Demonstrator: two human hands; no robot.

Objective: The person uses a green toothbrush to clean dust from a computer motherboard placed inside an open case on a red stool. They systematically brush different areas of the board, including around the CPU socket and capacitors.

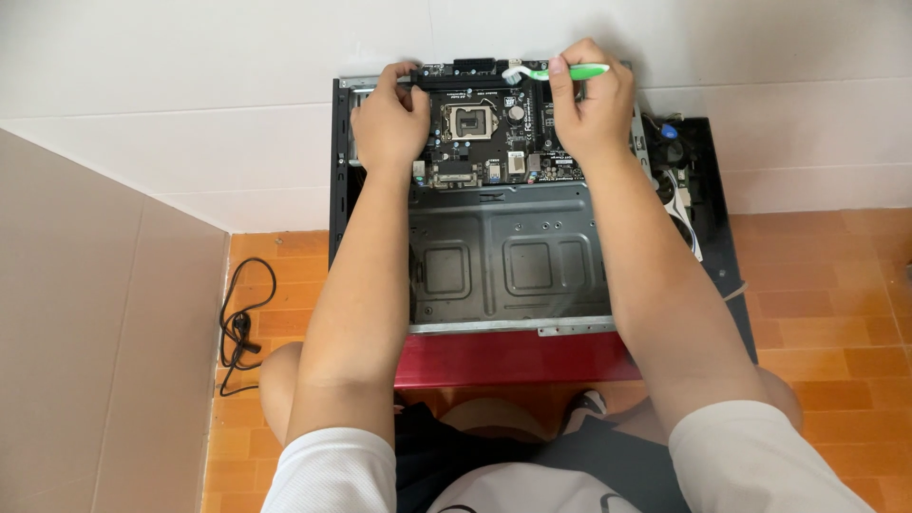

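Observation:
An open computer case [513,256] lies flat against a white wall, with a dark motherboard [480,128] at its far end. My left hand [389,119] grips the board's upper left edge. My right hand [589,109] rests on the board's right side and holds a green-handled toothbrush [560,71], its white bristle head pointing left over the board's top edge. The square processor socket [469,122] sits bare between my hands.
The case rests on a red surface [513,359] above an orange tiled floor [817,304]. A black cable [239,328] coils on the floor at the left. Loose wires and a blue part [676,152] fill the case's right side. A beige panel [95,332] stands left.

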